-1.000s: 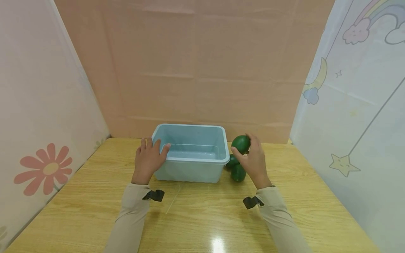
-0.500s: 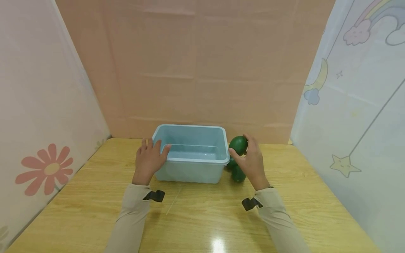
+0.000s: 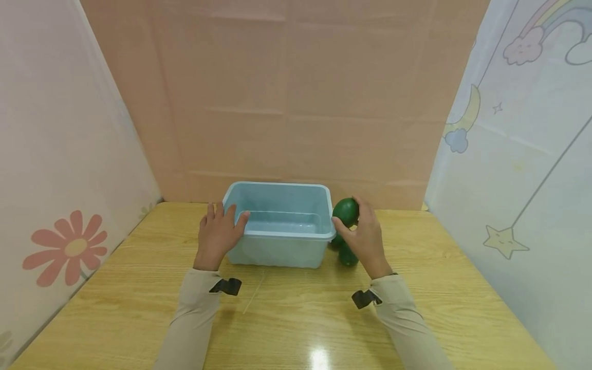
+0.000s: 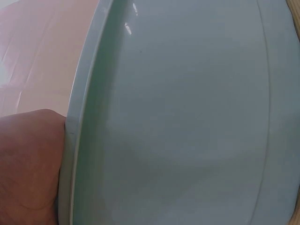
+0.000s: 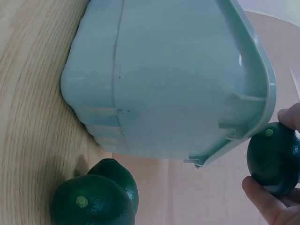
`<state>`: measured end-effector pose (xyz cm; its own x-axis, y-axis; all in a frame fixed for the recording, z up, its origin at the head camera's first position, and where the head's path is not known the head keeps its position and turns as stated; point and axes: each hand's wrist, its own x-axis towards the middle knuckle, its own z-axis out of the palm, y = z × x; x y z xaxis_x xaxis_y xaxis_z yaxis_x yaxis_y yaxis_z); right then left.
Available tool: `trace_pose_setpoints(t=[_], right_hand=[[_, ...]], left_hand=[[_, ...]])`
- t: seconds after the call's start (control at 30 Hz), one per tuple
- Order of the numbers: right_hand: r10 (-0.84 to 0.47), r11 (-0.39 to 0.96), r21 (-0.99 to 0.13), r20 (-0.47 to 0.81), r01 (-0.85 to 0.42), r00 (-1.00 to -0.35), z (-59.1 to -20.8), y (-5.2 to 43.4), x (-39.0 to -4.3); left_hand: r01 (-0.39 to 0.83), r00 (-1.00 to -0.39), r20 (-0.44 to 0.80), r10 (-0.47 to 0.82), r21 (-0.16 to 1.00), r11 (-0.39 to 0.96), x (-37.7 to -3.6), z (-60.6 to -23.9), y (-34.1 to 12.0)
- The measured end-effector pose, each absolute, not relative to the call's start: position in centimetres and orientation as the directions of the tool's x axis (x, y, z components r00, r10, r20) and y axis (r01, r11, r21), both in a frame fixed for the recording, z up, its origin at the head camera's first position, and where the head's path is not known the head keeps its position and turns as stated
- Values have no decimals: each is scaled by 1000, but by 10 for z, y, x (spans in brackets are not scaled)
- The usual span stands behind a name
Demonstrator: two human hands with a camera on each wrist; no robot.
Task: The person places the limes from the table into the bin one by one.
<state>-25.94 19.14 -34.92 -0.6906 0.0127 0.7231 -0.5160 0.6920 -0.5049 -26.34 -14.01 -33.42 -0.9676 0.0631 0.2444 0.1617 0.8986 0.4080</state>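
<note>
The dark green fruit (image 3: 346,211) in the right hand (image 3: 365,239) has drifted left over the past second and now hangs level with the right-hand rim of the light blue plastic bin (image 3: 279,234), just beside its corner and clear of the tabletop (image 3: 296,318). Thumb and fingers curl round the fruit; the right wrist view shows its small stem nub and two fingertips (image 5: 267,199) pinching it from below, close to the bin's flared lip. Two more dark green fruits (image 5: 96,197) sit on the tabletop below, touching each other and tucked against the bin's right wall. On the other side, the left hand (image 3: 217,235) rests on the bin's near left corner, thumb hooked over the rim and fingers laid fairly straight against the outer wall; the left wrist view shows only the base of the palm (image 4: 30,164) pressed against the rim. The bin stands upright near the back of the wooden tabletop, with nothing visible inside. Beige sleeves cover both forearms. A pink backdrop closes the rear, with a flower-printed panel on the left and a rainbow-and-star panel on the right.
</note>
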Motion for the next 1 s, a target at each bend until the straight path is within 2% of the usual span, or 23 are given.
trace_pose_setpoints(t=[0.5,0.8,1.0], right_hand=[[-29,690,-464,749,-555,-662,-354,185,-260],[-104,656,-417,776,-629,-622,-357,179,-259],[-115,653,-414,773,-634,-623,-359,179,-261]], left_hand=[[164,-967,248,63,410,897,-263,-334,-141],[168,-963,261,61,411,896,-266,-336,-139],[164,-963,264,56,408,898,-265,-336,-139]])
